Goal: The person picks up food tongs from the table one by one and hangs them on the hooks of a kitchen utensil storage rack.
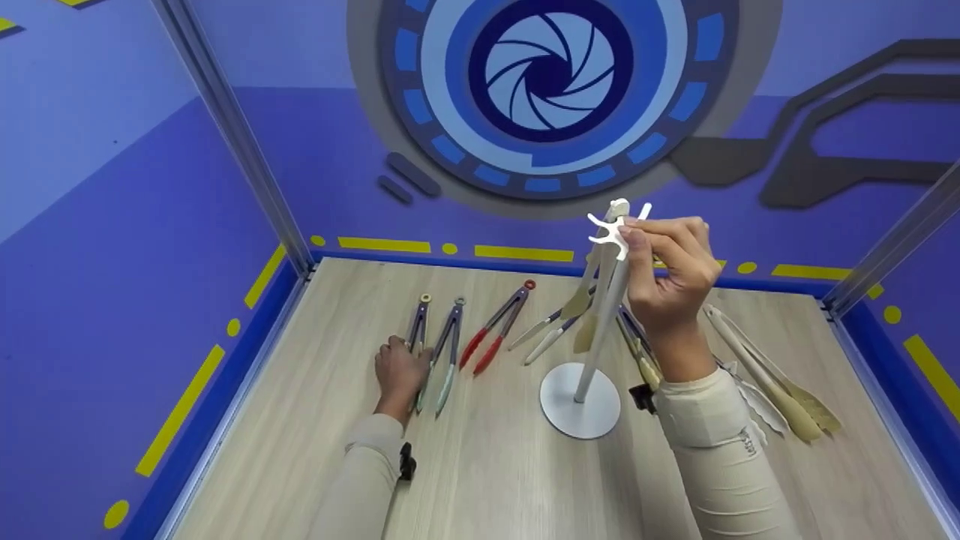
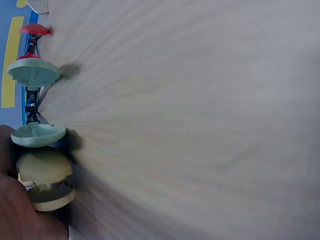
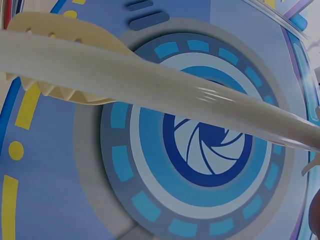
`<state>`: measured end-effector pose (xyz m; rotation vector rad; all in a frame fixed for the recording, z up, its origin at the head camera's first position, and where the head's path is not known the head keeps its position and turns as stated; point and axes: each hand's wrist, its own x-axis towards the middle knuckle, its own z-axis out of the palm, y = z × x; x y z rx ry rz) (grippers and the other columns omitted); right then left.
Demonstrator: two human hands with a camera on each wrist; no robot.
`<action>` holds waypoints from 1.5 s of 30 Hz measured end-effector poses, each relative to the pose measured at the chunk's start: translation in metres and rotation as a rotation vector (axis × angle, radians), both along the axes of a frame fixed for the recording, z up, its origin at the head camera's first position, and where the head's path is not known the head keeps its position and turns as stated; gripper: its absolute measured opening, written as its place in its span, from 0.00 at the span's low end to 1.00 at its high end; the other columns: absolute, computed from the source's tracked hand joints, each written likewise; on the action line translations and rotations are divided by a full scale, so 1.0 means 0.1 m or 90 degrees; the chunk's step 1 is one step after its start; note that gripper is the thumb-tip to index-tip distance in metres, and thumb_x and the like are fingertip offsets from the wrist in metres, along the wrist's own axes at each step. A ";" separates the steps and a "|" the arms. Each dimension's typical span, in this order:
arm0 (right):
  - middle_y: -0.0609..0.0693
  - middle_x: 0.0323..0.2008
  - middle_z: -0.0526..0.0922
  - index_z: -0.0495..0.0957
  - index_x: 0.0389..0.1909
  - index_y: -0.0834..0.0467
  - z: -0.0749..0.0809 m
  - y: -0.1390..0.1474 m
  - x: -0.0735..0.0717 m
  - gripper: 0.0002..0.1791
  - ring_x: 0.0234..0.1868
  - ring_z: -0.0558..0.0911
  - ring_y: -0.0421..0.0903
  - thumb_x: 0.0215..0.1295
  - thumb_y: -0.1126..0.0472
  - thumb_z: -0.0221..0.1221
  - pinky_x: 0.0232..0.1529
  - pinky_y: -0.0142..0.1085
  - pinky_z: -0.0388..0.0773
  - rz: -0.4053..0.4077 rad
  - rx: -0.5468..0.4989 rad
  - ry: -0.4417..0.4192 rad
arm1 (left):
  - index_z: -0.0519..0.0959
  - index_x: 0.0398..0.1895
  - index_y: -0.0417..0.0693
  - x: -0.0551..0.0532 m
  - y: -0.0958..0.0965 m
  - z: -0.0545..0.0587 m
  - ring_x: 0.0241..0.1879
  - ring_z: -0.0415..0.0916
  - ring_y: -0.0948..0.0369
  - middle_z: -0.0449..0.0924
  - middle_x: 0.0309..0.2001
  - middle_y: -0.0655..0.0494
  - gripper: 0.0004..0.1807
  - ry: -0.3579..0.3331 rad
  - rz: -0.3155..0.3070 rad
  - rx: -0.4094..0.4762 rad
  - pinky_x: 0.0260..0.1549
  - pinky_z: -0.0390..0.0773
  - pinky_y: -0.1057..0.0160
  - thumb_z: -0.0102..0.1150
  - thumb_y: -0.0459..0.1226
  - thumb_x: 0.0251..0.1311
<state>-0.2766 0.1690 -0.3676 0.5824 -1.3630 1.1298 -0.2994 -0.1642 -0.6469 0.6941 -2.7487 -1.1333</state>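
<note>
Pale table (image 1: 480,480): beige tongs (image 2: 44,167) inside left grip (image 1: 403,369), seemingly pinched; right grip (image 1: 675,266) pinching stand (image 1: 603,322) near top.

your left hand (image 2: 20,210) grips the cream-tipped tongs (image 2: 45,167) at lower left; above them lie the green-tipped tongs (image 2: 34,75), their two tips apart; further up shows a red tip (image 2: 34,28); the pale tabletop (image 2: 195,120) fills most of your view; a yellow stripe (image 2: 10,65) marks the blue wall (image 2: 12,11) at upper left.

Blue and purple walls (image 1: 300,150) bearing a round aperture emblem (image 1: 551,71), grey shapes (image 1: 806,184) and yellow dashes (image 1: 384,245) border a pale wood-grain bench (image 1: 495,480), metal posts (image 1: 236,135) rising at its far corners.
</note>
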 end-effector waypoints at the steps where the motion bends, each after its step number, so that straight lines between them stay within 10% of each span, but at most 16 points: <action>1: 0.64 0.28 0.90 0.89 0.23 0.67 0.00 0.00 0.00 0.08 0.31 0.77 0.60 0.59 0.71 0.64 0.49 0.31 0.70 0.001 -0.001 0.000 | 0.72 0.63 0.33 0.00 0.00 0.00 0.54 0.73 0.42 0.77 0.53 0.36 0.33 -0.003 0.004 0.003 0.54 0.72 0.45 0.68 0.49 0.67; 45: 0.66 0.24 0.88 0.87 0.19 0.69 0.04 -0.11 0.03 0.12 0.32 0.79 0.45 0.59 0.70 0.61 0.43 0.28 0.73 -0.005 -0.065 0.015 | 0.75 0.53 0.32 0.05 -0.18 -0.06 0.43 0.68 0.53 0.74 0.46 0.43 0.26 0.045 -0.019 0.121 0.42 0.73 0.54 0.60 0.50 0.74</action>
